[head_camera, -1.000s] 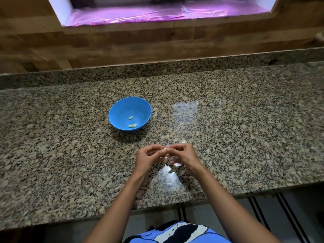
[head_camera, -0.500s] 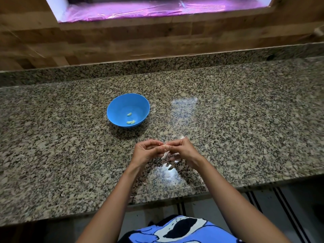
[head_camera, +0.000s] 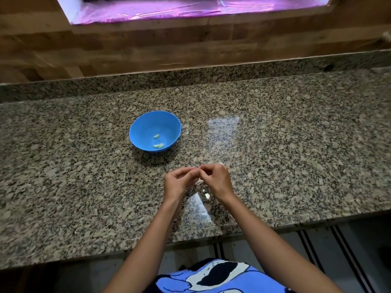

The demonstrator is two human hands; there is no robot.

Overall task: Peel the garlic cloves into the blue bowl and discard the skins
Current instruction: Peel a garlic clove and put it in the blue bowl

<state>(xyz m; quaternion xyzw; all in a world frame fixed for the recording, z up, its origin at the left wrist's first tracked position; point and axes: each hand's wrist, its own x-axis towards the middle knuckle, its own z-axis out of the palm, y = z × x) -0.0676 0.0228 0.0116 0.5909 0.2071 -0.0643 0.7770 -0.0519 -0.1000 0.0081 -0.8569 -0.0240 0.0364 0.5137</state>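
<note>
Garlic clove (head_camera: 199,181): mostly hidden, held between both hands above the tabletop (head_camera: 296,144).
Left hand (head_camera: 177,183): fingers curled, pinching it.
Right hand (head_camera: 216,179): likewise pinching.
Blue bowl (head_camera: 146,123): nearby, peeled cloves (head_camera: 158,145) inside.
Skin scraps (head_camera: 207,195): beneath the hands.

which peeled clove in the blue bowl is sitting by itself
The far clove, alone toward the middle of the blue bowl. The other two cloves lie side by side nearer the person.
</note>
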